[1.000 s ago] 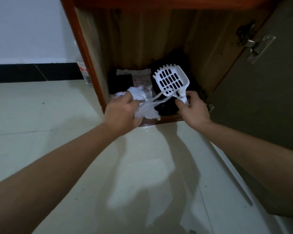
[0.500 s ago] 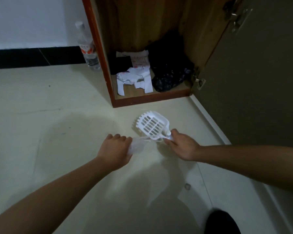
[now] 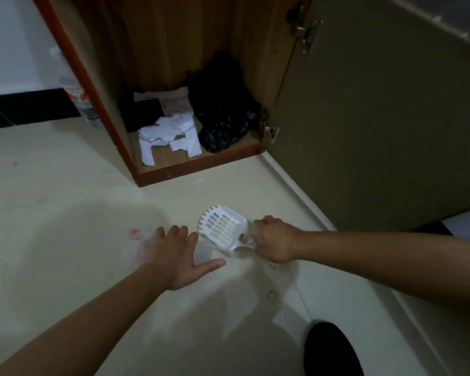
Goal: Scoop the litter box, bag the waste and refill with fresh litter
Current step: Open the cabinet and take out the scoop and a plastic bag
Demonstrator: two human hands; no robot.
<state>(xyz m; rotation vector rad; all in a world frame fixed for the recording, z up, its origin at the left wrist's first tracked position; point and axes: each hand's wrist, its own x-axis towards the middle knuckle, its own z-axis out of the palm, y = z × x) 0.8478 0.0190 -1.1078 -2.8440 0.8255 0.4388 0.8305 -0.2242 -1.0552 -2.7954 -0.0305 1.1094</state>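
The right hand (image 3: 276, 240) is seen curled tightly round the handle of a white slotted litter scoop (image 3: 223, 229), so that the handle is mostly hidden by the fingers; the scoop's toothed pan is pointed away from the person and is held low over the pale tiled floor (image 3: 65, 191). The left hand (image 3: 177, 256) is held flat just beside the scoop, its 4 fingers straight and spread and its thumb stretched out towards the right, with nothing gripped. A thin, see-through plastic bag (image 3: 137, 246) with a faint red mark is spread under and to the left of that hand; it is blurred, and whether it is pressed by the palm cannot be told. A fold of the same film is seen between the left hand and the scoop. Beyond the hands an open wooden cabinet (image 3: 196, 167) is seen, its door (image 3: 377, 118) swung out to the right on 2 metal hinges. On the cabinet's bottom shelf, crumpled white bags (image 3: 168, 137) are laid at the front and a black bag (image 3: 223, 123) is slumped at the right. A clear bottle (image 3: 79, 104) is stood against the cabinet's left side. A dark shoe (image 3: 331, 351) is seen at the lower right.
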